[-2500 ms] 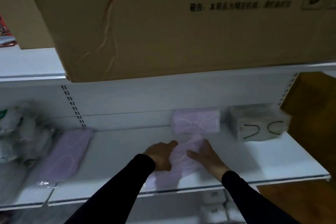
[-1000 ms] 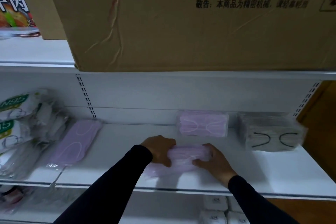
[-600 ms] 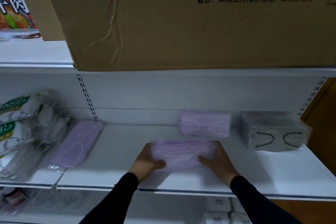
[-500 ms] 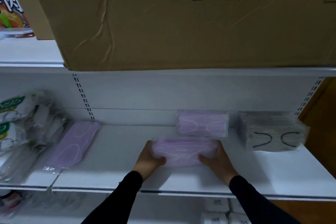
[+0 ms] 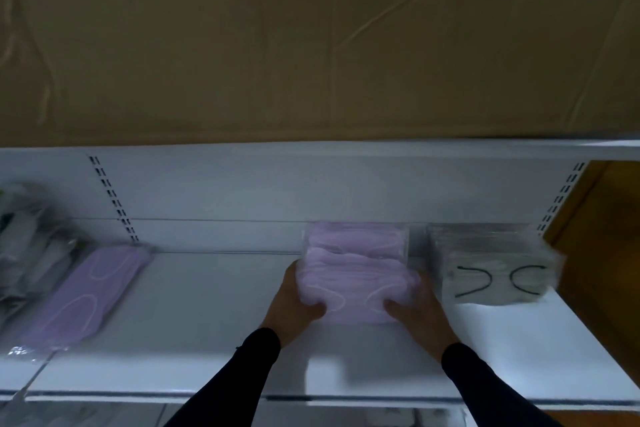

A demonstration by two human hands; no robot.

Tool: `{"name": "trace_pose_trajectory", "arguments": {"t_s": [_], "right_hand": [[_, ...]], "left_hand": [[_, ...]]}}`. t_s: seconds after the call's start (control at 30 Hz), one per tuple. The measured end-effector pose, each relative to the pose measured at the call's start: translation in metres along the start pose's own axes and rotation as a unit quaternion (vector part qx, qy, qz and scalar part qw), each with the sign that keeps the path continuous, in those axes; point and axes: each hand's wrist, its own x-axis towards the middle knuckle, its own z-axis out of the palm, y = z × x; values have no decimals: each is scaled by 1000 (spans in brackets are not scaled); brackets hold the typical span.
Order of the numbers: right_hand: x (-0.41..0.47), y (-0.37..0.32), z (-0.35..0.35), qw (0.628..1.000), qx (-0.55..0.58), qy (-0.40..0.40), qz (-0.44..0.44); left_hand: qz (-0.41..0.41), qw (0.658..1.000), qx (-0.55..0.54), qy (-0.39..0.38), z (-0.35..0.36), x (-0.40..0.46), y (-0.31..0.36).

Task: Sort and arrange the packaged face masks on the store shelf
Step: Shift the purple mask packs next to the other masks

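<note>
Sleeves, both black, run up from the bottom edge of my view toward the middle of the white shelf (image 5: 207, 340), forearms converging slightly. My left hand (image 5: 294, 305) sits at the left end of the lilac mask pack (image 5: 349, 288), palm against its side, thumb hooked over the front lower corner. My right hand (image 5: 415, 315) mirrors it at the right end, thumb curled onto the front face of the pack. Each grip is closed round its end of the pack, so the pack is clamped between the two hands; the far fingers are hidden behind it. I cannot tell whether the pack's underside touches the shelf.

Directly behind it, against the back panel, stands a second lilac pack (image 5: 356, 236), and the held one overlaps its lower front. Just right of both is a clear-wrapped pack of grey masks (image 5: 491, 270) with black ear loops, close to my right hand. A flat lilac pack (image 5: 90, 295) lies well to the left, with blurred bagged goods (image 5: 27, 253) beyond it. A large cardboard box (image 5: 311, 45) with printed Chinese text fills the shelf above.
</note>
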Motion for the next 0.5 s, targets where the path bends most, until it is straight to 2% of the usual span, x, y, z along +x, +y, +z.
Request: {"name": "trace_pose_trajectory", "arguments": {"t_s": [0.23, 0.33, 0.5], "right_hand": [[7, -7, -3, 999, 20, -7, -31], [15, -12, -2, 998, 11, 10, -62], [29, -16, 6, 997, 42, 41, -56]], "left_hand": [[42, 997, 30, 57, 12, 11, -2], [36, 994, 39, 92, 20, 17, -3], [25, 989, 96, 109, 30, 23, 11]]}}
